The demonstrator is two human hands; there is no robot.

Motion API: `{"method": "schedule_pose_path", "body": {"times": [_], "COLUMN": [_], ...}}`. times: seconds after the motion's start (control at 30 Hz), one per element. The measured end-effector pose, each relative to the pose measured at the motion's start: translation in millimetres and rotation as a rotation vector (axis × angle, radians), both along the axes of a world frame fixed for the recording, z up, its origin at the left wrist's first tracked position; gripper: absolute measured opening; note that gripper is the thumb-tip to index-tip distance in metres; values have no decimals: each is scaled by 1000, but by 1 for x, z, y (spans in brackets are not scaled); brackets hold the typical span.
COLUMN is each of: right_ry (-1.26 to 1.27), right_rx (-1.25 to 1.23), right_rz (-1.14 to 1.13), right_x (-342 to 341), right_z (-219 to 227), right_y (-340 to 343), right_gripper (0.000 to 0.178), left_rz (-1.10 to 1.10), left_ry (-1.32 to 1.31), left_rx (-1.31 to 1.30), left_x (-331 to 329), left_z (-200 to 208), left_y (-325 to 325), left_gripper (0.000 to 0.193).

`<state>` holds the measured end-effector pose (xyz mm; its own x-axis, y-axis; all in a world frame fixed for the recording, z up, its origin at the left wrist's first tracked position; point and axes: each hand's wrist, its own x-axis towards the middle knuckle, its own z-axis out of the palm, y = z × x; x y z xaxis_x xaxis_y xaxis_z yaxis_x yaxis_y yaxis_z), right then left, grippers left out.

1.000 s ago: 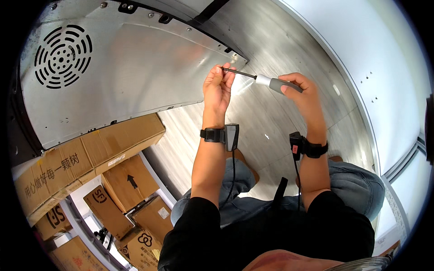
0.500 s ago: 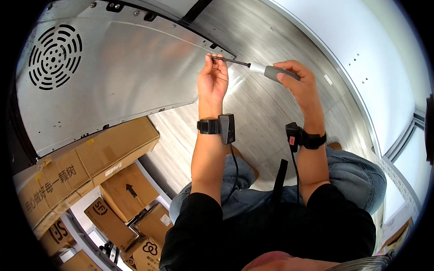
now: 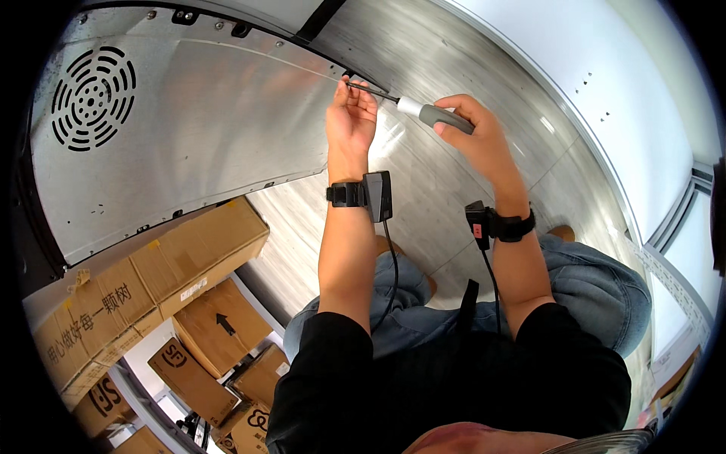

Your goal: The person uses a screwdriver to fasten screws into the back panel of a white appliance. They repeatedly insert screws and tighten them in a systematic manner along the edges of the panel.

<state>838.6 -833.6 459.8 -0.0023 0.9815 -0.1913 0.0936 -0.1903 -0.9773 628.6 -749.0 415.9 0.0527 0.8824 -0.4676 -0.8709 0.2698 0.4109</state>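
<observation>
Beside silvery sheet metal (image 3: 227,113), the right hand (image 3: 484,140) clasps a grey-and-white screwdriver (image 3: 412,107), half-curled left hand (image 3: 351,121) pinching its shaft (image 3: 382,94), apparently steadying before alignment.

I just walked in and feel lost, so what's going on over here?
A person's right hand grips a grey-and-white-handled screwdriver with a slim dark shaft. The left hand has its fingertips at the shaft's tip; whether they pinch anything small is unclear. The tip is near the right-hand end of a large silver sheet-metal panel with a round slotted vent, but contact can't be told.
</observation>
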Motion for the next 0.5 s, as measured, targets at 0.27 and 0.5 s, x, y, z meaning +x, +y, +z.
{"method": "schedule_pose_path", "body": {"times": [0.27, 0.5], "right_ry": [101, 138], "right_rx": [-32, -71], "right_rz": [-24, -83], "right_x": [-36, -47], "right_z": [-19, -21], "right_y": [-10, -6], "right_gripper": [31, 28], "left_rz": [31, 24], "left_ry": [208, 434], "left_rx": [-81, -78], "left_x": [-4, -11], "left_z": [9, 11], "left_y": [16, 30], "left_gripper": [16, 15]}}
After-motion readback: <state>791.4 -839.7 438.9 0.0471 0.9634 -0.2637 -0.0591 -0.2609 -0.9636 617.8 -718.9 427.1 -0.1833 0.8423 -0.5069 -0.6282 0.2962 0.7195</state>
